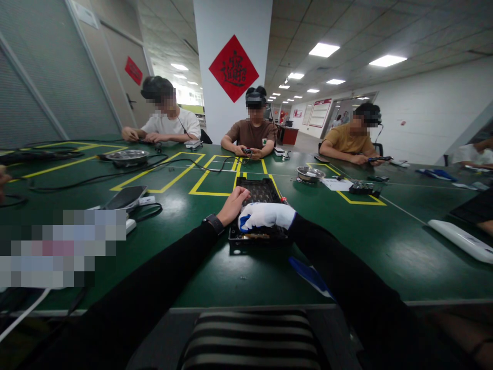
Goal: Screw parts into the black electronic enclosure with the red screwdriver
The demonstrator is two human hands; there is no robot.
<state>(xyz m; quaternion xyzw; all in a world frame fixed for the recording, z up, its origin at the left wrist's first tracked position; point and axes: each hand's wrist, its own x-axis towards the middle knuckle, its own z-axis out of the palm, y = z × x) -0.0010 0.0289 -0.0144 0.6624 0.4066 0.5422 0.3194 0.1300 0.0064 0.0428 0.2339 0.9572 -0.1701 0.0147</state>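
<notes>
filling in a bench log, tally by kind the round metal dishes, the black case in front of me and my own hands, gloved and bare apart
Round metal dishes: 2
Black case: 1
Gloved right hand: 1
Bare left hand: 1
Total: 5

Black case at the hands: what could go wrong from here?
1. The bare left hand is at the black case, so an edge might scrape it.
2. The gloved right hand hides part of the interior, so something there could be knocked unnoticed.
3. The blue-and-white item shows beside the right sleeve, which might sweep it along the table.
</notes>
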